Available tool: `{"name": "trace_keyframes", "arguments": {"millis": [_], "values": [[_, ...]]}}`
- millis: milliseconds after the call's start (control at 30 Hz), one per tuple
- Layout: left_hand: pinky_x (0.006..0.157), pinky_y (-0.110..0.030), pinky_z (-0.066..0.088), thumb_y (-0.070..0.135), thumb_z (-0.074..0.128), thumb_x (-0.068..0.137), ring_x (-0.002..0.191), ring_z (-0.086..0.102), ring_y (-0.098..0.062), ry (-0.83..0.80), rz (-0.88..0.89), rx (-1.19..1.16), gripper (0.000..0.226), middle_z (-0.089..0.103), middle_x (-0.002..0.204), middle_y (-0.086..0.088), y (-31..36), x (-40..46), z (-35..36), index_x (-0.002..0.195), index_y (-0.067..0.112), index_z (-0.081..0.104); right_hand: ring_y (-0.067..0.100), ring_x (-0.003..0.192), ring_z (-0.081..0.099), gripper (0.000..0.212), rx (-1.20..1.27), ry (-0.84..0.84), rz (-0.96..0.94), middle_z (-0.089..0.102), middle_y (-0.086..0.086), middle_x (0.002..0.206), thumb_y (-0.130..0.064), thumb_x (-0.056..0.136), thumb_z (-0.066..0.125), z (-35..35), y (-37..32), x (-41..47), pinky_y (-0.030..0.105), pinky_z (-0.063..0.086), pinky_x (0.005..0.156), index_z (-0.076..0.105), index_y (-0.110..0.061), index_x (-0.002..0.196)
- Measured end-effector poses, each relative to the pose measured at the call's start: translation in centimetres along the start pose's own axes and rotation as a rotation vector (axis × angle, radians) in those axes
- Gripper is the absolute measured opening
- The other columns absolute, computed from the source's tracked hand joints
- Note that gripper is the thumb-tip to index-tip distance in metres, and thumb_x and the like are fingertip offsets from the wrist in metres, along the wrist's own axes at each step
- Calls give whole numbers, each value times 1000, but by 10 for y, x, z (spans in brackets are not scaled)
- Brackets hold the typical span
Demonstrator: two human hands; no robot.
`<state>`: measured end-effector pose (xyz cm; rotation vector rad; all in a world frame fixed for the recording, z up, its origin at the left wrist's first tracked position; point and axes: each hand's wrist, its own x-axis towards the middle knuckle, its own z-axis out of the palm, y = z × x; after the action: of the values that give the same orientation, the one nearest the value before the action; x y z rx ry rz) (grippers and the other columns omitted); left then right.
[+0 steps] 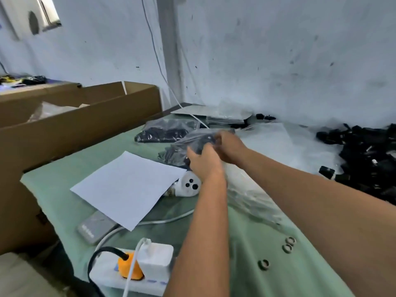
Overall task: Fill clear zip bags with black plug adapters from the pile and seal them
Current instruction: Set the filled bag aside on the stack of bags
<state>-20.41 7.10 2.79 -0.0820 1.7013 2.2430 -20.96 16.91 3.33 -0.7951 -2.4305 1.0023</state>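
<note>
Filled zip bag [182,146] of black plug adapters: left hand [203,161] and right hand [229,146] each in curled grip on it, above tabletop [246,254]. Loose adapter pile [368,153] at right.

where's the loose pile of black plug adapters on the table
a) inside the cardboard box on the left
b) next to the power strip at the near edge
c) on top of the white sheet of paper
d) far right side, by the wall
d: the loose pile of black plug adapters is heaped along the right side of the green table near the wall, well away from the cardboard box, the white paper and the power strip.
</note>
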Motion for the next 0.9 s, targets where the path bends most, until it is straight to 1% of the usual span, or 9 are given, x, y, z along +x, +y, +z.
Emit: {"name": "trace_keyframes", "arguments": {"millis": [67,200,300,400,533,633,700,767,900], "values": [[105,-42,47,25,51,99,123,59,-35,-88,-76,158,45,61,138,-17,-9,0,4,141,11,57,25,96,63,7,-476,-42,-164,68,0,100,-26,91,61,-10,23,-16,29,48,77,65,-21,95],[97,-39,50,25,51,97,115,63,-36,-215,-52,436,32,70,122,-15,-36,-15,9,115,7,69,28,135,50,70,-663,-223,-34,57,1,147,-62,88,65,-33,67,-63,45,43,109,49,-30,148],[71,-33,46,19,55,90,98,66,-39,-246,56,562,16,73,99,-16,-54,-35,11,90,11,68,30,119,62,48,-701,-170,21,70,7,129,-56,99,58,-52,90,-93,39,50,97,67,-22,132],[67,-39,48,16,54,87,79,56,-45,-207,133,624,17,63,71,-15,-60,-58,14,74,6,61,36,93,64,44,-568,25,51,72,13,91,-36,108,47,-77,89,-113,39,50,76,70,-7,84],[95,-39,45,27,54,95,117,55,-38,-100,197,750,29,67,113,-17,-60,-87,17,110,9,71,36,80,68,41,-123,537,14,71,17,83,-25,109,47,-124,80,-158,45,56,74,66,-1,83],[101,-36,36,36,59,97,128,45,-30,-58,377,632,37,54,135,-12,-64,-123,22,128,15,62,21,72,71,38,427,897,53,75,16,84,-26,109,48,-162,72,-209,31,57,69,69,-3,86],[95,-33,40,43,63,97,121,55,-25,-281,333,438,41,59,126,-3,-71,-147,31,126,14,60,22,72,74,41,938,991,156,77,12,79,-25,111,46,-179,75,-243,29,58,64,69,1,87],[99,-34,44,52,66,95,118,58,-23,-595,45,308,57,61,125,-2,-76,-179,43,134,12,54,19,75,76,38,1372,1018,275,78,4,74,-20,111,47,-191,85,-283,31,64,66,70,-3,85],[92,-46,58,19,73,95,93,69,-28,-990,-182,208,32,73,105,-9,-98,-237,55,122,8,60,13,65,75,28,1457,951,335,78,5,75,-12,109,48,-187,116,-365,21,60,59,65,-5,87]]}}
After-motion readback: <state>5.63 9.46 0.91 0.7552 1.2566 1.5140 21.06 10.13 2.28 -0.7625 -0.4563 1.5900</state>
